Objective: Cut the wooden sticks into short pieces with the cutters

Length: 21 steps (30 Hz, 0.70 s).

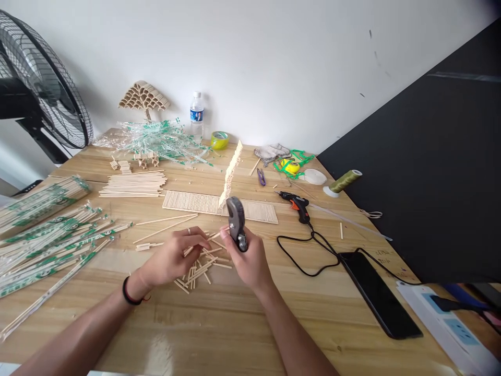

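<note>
Near the table's middle, my right hand (250,258) is wrapped round a dark grey hand cutter (236,222) that stands upright in the grip. A thin wooden stick (217,235) runs from the cutter side toward my left hand (178,254), whose fingers are pinched on it. Below and between the hands lies a loose pile of short cut sticks (201,271). Just beyond them is a flat strip of sticks laid side by side (191,201), with a tall narrow stick piece (231,175) rising from it.
Wrapped sticks (50,240) and a fan (43,83) are at left. Behind stand plastic wrappers (156,141), a bottle (197,117) and tape (219,140). At right are a glue gun (295,203) with its cable, thread (344,183), a phone (379,292) and a power strip (442,324).
</note>
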Tool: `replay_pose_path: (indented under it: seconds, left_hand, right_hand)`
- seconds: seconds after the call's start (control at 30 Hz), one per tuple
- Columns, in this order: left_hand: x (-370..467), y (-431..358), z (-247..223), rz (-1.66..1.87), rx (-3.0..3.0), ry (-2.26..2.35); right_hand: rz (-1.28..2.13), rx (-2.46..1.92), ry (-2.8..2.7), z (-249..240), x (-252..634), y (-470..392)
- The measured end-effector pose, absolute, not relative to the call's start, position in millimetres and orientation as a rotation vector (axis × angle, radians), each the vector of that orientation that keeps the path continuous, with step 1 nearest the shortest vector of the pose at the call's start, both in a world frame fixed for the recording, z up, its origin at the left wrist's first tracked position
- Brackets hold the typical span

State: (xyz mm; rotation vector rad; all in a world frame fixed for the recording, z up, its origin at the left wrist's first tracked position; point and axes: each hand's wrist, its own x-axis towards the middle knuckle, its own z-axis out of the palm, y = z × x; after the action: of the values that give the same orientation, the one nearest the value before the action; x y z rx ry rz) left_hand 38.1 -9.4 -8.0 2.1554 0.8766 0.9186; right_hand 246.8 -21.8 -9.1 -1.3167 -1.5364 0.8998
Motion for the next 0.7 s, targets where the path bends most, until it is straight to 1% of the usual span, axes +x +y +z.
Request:
replay_pose_path:
  seconds: [0.1,0.2,0.33,0.47,0.57,0.7]
  left_hand:
    - [41,-13,-6,0.842,2.200,0.834]
    - [37,-12,-6,0.820,2.163,0.901]
    - [25,-1,-18,0.857,2.231,1.154]
    - [14,11,-39,0.812,2.302,1.378]
    - [11,13,-47,0.761,2.330,1.399]
    - [15,11,-40,0.863,2.334,1.404]
  right_hand:
    - [0.954,-1.319,-1.409,-13,248,-19]
    - [0.962,-1.314,-1.325,-17,249,-17]
    - [0.922,-1.333,-1.221,-25,252,-12]
    - [0.890,-1.274,-1.187,-33,254,-7]
    - [0.914,-1.197,-1.144,-36,253,-5]
    - [0.954,-1.183,-1.078,-37,251,-6]
